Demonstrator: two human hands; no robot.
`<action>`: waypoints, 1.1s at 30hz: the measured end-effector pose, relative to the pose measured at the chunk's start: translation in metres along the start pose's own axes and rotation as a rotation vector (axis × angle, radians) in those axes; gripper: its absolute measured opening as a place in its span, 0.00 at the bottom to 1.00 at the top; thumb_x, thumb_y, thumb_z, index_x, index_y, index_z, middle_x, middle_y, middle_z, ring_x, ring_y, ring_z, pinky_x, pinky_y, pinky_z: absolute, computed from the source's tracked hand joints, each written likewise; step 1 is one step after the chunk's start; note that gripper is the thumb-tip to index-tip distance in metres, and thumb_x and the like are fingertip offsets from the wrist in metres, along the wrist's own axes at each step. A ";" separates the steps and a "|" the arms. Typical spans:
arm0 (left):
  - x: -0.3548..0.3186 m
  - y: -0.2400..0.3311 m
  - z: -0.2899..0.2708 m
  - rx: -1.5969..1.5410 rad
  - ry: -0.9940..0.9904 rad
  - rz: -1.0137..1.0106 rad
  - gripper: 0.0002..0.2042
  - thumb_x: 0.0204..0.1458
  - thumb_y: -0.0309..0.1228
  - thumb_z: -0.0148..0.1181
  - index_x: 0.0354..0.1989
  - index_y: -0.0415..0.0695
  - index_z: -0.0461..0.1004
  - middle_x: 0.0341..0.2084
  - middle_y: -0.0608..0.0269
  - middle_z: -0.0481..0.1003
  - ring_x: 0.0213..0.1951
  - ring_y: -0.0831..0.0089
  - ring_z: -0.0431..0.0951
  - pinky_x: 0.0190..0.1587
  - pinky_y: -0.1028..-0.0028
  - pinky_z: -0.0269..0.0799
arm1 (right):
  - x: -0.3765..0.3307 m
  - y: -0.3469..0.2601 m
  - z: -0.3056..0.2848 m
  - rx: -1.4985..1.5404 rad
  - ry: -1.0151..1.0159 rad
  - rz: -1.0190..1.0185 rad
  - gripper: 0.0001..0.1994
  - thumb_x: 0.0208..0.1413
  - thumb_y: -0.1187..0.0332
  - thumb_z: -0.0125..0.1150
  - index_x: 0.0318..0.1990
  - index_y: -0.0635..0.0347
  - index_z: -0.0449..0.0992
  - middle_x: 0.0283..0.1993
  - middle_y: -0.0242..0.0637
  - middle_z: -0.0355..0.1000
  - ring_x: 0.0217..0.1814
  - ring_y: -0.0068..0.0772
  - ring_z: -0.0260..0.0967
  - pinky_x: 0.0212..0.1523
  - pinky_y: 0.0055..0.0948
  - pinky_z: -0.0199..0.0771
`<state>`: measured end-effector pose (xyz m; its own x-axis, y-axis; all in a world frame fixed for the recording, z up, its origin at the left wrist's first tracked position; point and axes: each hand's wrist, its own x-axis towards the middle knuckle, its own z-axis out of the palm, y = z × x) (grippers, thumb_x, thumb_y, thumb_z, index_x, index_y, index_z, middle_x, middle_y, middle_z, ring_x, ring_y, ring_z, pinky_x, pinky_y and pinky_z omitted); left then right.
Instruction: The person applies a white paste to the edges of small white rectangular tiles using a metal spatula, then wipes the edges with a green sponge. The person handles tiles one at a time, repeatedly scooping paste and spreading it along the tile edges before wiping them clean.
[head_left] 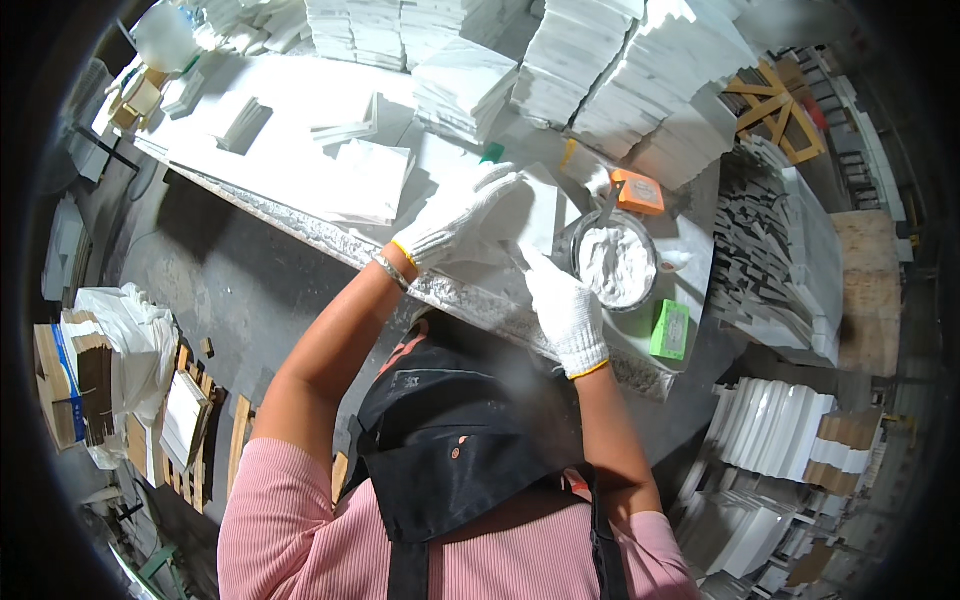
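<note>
Two gloved hands, paste bowl (617,262) just beside.

A dusty white table (300,215) spans the scene, with stacked white tiles (620,80) piled beyond the hands, a grey concrete floor (230,290) below-left, and wooden pallets (780,110) far right.

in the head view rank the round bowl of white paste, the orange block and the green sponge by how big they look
1. Bowl of white paste, clearly largest.
2. Orange block and green sponge look about alike, so I won't rank them.
</note>
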<state>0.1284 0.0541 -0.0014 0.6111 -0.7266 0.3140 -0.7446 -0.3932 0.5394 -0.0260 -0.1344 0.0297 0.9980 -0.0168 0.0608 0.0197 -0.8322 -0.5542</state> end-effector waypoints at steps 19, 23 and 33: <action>-0.074 0.103 0.025 -0.123 0.462 -0.290 0.44 0.53 0.42 0.69 0.73 0.34 0.52 0.69 0.38 0.58 0.70 0.49 0.61 0.70 0.60 0.57 | -0.063 -0.062 -0.033 0.741 -0.151 0.214 0.35 0.61 0.78 0.54 0.75 0.58 0.53 0.38 0.41 0.80 0.31 0.23 0.75 0.35 0.23 0.78; -0.082 0.082 0.017 -0.073 0.633 -0.316 0.28 0.62 0.28 0.59 0.69 0.35 0.60 0.64 0.42 0.66 0.62 0.55 0.71 0.62 0.65 0.68 | -0.077 -0.053 -0.035 0.718 -0.128 0.239 0.35 0.61 0.77 0.56 0.76 0.59 0.52 0.32 0.37 0.79 0.29 0.20 0.74 0.33 0.23 0.77; -0.083 0.138 0.003 -1.121 -0.060 -0.655 0.10 0.58 0.31 0.66 0.40 0.36 0.80 0.33 0.65 0.81 0.34 0.79 0.77 0.39 0.77 0.73 | -0.075 -0.033 -0.013 0.446 0.025 -0.139 0.34 0.58 0.79 0.55 0.73 0.62 0.57 0.65 0.53 0.69 0.49 0.35 0.76 0.52 0.32 0.77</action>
<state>-0.0257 0.0588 0.0442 0.7392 -0.6150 -0.2744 0.3325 -0.0211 0.9429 -0.1024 -0.1123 0.0540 0.9824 0.0599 0.1769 0.1825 -0.5077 -0.8420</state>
